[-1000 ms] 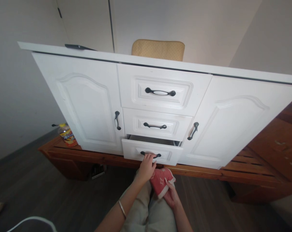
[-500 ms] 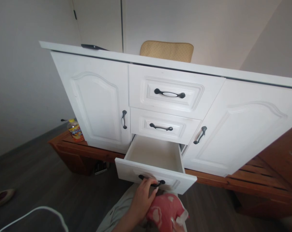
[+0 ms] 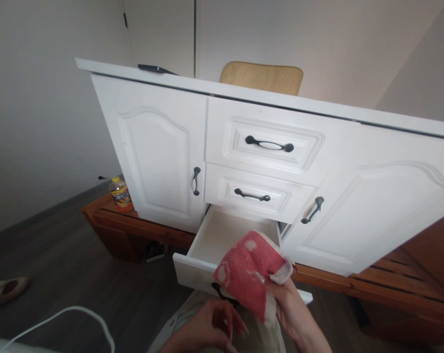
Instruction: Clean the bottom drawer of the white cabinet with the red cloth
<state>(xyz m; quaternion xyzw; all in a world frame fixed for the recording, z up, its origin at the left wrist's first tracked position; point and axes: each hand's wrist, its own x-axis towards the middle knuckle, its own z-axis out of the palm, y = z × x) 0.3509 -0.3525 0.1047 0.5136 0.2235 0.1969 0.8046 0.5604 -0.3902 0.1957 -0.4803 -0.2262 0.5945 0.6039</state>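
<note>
A red cloth with pale patches and a whitish edge [image 3: 249, 267] hangs over the front of the pulled-out bottom drawer [image 3: 195, 270]. My right hand [image 3: 286, 296] is closed on it from the right, and the cloth covers some of its fingers. Just below the drawer front is my left hand [image 3: 216, 321], loosely curled, with a gap between thumb and fingers and nothing held. Close to it, the dark bottom handle [image 3: 220, 290] is partly hidden by cloth and fingers. The drawer's inside shows bare pale panels.
The white cabinet [image 3: 151, 162] has two closed upper drawers and a door on each side. It stands on a brown slatted wooden bench [image 3: 163, 234]. A yellow-capped bottle [image 3: 120, 195] is at left. A white cable [image 3: 74, 309] and a shoe [image 3: 6, 291] lie lower left.
My right hand has raised the red cloth from the lap to in front of the open drawer. My left hand has let go of the drawer handle and dropped lower.
</note>
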